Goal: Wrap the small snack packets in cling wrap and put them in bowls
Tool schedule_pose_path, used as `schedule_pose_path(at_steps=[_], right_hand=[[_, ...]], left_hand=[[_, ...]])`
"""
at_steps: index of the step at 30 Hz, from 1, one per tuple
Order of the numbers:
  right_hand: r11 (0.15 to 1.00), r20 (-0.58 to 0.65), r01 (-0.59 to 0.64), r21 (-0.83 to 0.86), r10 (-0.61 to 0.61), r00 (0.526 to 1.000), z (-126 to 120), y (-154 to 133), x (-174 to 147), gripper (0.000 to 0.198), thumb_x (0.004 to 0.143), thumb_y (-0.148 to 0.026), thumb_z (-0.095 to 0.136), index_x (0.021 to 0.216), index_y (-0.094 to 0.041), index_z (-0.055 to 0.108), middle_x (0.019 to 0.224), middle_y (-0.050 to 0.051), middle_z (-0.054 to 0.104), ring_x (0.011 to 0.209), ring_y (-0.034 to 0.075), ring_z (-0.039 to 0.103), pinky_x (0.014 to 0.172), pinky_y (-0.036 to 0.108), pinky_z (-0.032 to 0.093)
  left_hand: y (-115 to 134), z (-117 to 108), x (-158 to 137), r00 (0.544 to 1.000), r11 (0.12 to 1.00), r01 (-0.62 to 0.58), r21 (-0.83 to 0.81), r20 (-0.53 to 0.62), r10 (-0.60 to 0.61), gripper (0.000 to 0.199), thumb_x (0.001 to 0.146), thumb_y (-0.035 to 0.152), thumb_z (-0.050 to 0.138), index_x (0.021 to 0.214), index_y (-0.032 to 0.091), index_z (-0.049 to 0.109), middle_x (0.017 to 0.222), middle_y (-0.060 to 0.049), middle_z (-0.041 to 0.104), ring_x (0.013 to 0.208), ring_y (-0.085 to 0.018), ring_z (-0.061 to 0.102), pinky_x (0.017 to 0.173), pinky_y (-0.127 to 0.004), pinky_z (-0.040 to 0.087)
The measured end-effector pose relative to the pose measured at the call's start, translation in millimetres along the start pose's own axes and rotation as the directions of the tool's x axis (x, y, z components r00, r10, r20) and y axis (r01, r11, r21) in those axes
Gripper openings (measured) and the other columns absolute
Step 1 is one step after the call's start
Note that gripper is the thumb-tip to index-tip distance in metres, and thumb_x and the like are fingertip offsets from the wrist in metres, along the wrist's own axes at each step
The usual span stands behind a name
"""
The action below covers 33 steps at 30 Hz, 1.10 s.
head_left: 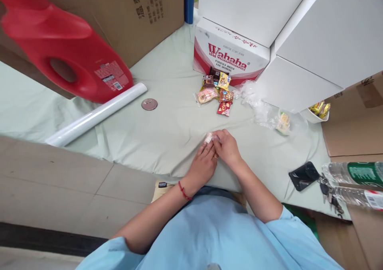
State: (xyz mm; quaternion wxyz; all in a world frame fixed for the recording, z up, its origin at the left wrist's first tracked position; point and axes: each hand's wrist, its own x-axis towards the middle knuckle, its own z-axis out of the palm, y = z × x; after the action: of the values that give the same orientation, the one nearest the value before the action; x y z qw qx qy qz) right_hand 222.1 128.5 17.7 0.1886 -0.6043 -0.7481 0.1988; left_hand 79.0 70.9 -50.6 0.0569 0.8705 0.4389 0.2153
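A small whitish packet in clear plastic wrap [208,138] is at my fingertips, close above the cloth near the table's front edge. My left hand [205,164], with a ring and a red cord bracelet, has its fingers pressed together against the packet's near side. From the right, my right hand [226,147] pinches the packet's clear plastic, its fingers curled. What lies inside the wrap is mostly covered by my fingers. Beyond my hands, a pile of wrapped snacks [220,88] lies before a Wahaba-like lettered water carton [231,54].
A red jug [86,58] and a white roll [98,114] lie left, near a round metallic disc [149,104]. Crumpled clear plastic [254,102], a wrapped biscuit [283,123], a snack bowl [314,116], a black phone [303,176], keys [329,192] and plastic bottles [338,172] are right.
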Motion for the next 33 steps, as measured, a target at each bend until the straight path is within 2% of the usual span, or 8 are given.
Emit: schedule_pose_path(at_steps=[6, 12, 17, 22, 25, 28, 30, 33], right_hand=[[0.971, 0.137, -0.098, -0.216, 0.13, 0.982, 1, -28, 18, 0.023, 0.101, -0.017, 0.049, 0.113, -0.023, 0.069, 0.111, 0.01, 0.066, 0.093, 0.024, 0.066, 0.079, 0.033, 0.05], [0.924, 0.117, -0.017, -0.381, 0.067, 0.991, 13, -41, 21, 0.019, 0.108, -0.028, 0.049, 0.114, -0.021, 0.065, 0.116, 0.015, 0.063, 0.103, 0.029, 0.061, 0.086, 0.038, 0.051], [0.909, 0.092, 0.022, -0.417, 0.018, 0.996, 25, -47, 11, 0.048, 0.099, -0.061, 0.066, 0.118, -0.017, 0.063, 0.117, 0.021, 0.061, 0.11, 0.037, 0.054, 0.093, 0.05, 0.05], [0.899, 0.01, -0.028, -0.437, 0.036, 0.999, 31, -45, 4, 0.031, 0.098, -0.041, 0.073, 0.117, -0.018, 0.064, 0.117, 0.017, 0.062, 0.108, 0.033, 0.054, 0.091, 0.044, 0.049], [0.953, -0.056, -0.009, -0.304, -0.008, 0.998, 22, -32, -3, 0.02, 0.099, -0.03, 0.066, 0.116, -0.019, 0.068, 0.115, 0.015, 0.065, 0.107, 0.03, 0.057, 0.092, 0.041, 0.051], [0.998, -0.195, -0.014, 0.056, 0.024, 0.98, 2, -1, -12, 0.028, 0.101, -0.034, 0.059, 0.124, -0.02, 0.069, 0.12, 0.014, 0.07, 0.11, 0.028, 0.063, 0.098, 0.042, 0.052], [0.92, -0.25, -0.065, 0.387, 0.172, 0.953, -15, 30, -19, 0.035, 0.101, -0.043, 0.06, 0.127, -0.022, 0.068, 0.121, 0.011, 0.074, 0.109, 0.026, 0.067, 0.098, 0.041, 0.054], [0.664, -0.246, -0.123, 0.737, 0.434, 0.866, -50, 89, -30, 0.048, 0.088, -0.053, 0.075, 0.125, -0.023, 0.068, 0.118, 0.009, 0.076, 0.102, 0.023, 0.071, 0.086, 0.036, 0.058]], left_hand=[[-4, -1, -4, 1.0, 0.998, 0.027, -0.059, -0.004, -0.027, 0.044, 0.105, 0.014, 0.044, 0.143, 0.007, 0.064, 0.157, -0.02, 0.059, 0.159, -0.031, 0.042, 0.13, -0.053, 0.04], [5, -20, -31, 0.995, 0.986, 0.052, -0.157, -0.076, -0.064, 0.044, 0.098, 0.01, 0.05, 0.139, 0.011, 0.067, 0.159, -0.021, 0.056, 0.165, -0.037, 0.027, 0.126, -0.06, 0.046], [-10, -30, -64, 0.973, 0.975, 0.087, -0.204, -0.193, -0.127, 0.032, 0.096, 0.007, 0.053, 0.117, 0.019, 0.075, 0.14, -0.015, 0.069, 0.15, -0.033, 0.051, 0.117, -0.055, 0.055], [-36, -43, -65, 0.926, 0.969, 0.143, -0.203, -0.319, -0.203, 0.027, 0.094, 0.006, 0.056, 0.111, 0.019, 0.073, 0.133, -0.015, 0.073, 0.145, -0.033, 0.055, 0.113, -0.056, 0.056], [-54, -53, -57, 0.896, 0.966, 0.194, -0.173, -0.368, -0.246, 0.024, 0.094, 0.008, 0.058, 0.107, 0.02, 0.074, 0.131, -0.013, 0.074, 0.144, -0.033, 0.056, 0.113, -0.057, 0.055], [-70, -54, -51, 0.877, 0.957, 0.253, -0.14, -0.385, -0.288, 0.019, 0.095, 0.011, 0.059, 0.103, 0.02, 0.075, 0.126, -0.014, 0.076, 0.142, -0.034, 0.058, 0.113, -0.056, 0.054], [-75, -50, -50, 0.879, 0.954, 0.279, -0.111, -0.369, -0.3, 0.018, 0.096, 0.013, 0.058, 0.102, 0.018, 0.075, 0.121, -0.015, 0.077, 0.137, -0.034, 0.062, 0.111, -0.055, 0.055], [-77, -42, -51, 0.903, 0.956, 0.289, -0.057, -0.316, -0.292, 0.02, 0.097, 0.014, 0.057, 0.105, 0.017, 0.075, 0.118, -0.016, 0.078, 0.126, -0.033, 0.069, 0.106, -0.052, 0.057]])
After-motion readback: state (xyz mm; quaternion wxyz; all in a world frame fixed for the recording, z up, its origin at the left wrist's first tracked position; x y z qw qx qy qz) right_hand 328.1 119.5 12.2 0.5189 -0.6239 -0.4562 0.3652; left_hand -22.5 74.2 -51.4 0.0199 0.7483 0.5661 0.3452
